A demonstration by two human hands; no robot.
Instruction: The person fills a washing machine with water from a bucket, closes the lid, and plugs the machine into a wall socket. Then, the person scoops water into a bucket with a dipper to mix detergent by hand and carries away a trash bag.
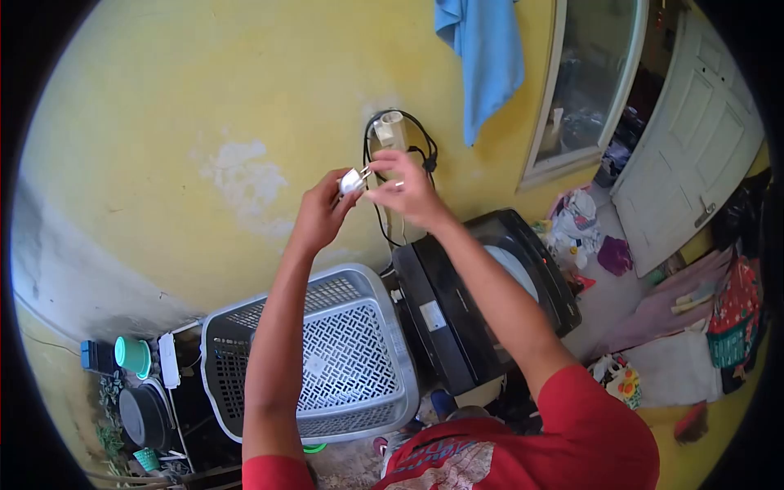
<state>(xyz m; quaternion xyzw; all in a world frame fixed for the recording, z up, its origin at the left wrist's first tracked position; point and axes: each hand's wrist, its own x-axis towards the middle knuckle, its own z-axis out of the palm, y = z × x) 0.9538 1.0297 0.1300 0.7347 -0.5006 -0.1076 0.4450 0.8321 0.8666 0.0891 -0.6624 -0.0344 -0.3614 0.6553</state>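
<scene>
My left hand [321, 211] is closed around a white electrical plug [351, 181], its metal prongs pointing up and to the right. Close beside the prongs is my right hand [408, 189], thumb and fingers apart; whether a fingertip touches the plug I cannot tell. A ring shows on one of its fingers. Just above the right hand, a pale socket outlet [392, 122] is fixed to the yellow wall, with a looped black cable [426, 131] hanging around it.
Below my arms stand a grey plastic laundry basket [392, 327] and a black top-loading washing machine [437, 343]. A blue towel [490, 57] hangs at the upper right. Further right are a window, a white door [686, 131] and piled bags. Tubs [133, 355] sit at lower left.
</scene>
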